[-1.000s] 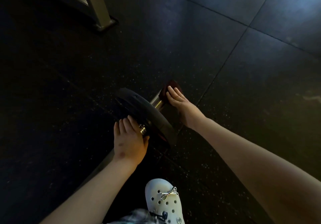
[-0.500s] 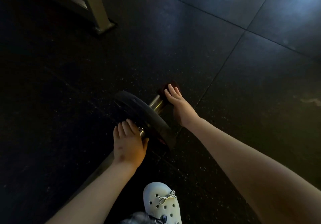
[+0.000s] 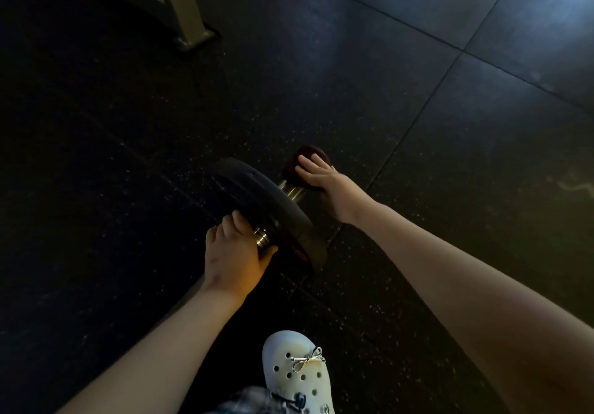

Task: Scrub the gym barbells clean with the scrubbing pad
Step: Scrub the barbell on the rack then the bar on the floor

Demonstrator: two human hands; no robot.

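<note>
Far left and up top, a pale metal frame leg [image 3: 183, 5] stands on the dark speckled rubber floor [image 3: 418, 118]. Coming across now to my left hand [image 3: 236, 253]: the fingers are pressed together and curled over the barbell [image 3: 262, 237], gripping it right at the ringed steel collar on the near side of the plate, with my thumb hooked under the bar on the right. The barbell lies low on the floor in the middle of the view, its long axis running on a diagonal from lower left, under my left forearm, up towards the right. The black plate [image 3: 270, 208] stands on its edge across that line, touching the floor. Below it, at the bottom edge, my white clog [image 3: 295, 372] with a little metal bow on top. Past the plate the brassy sleeve [image 3: 291, 190] pokes out, pointing up and to the right, away from me. Over its far end sits the dark red scrubbing pad [image 3: 289, 168], and my right hand [image 3: 324, 177] holds it there, fingers close together and bent over the top of the pad, pressing it onto the metal. Where that thumb lies I cannot tell; it is hidden behind the hand.
</note>
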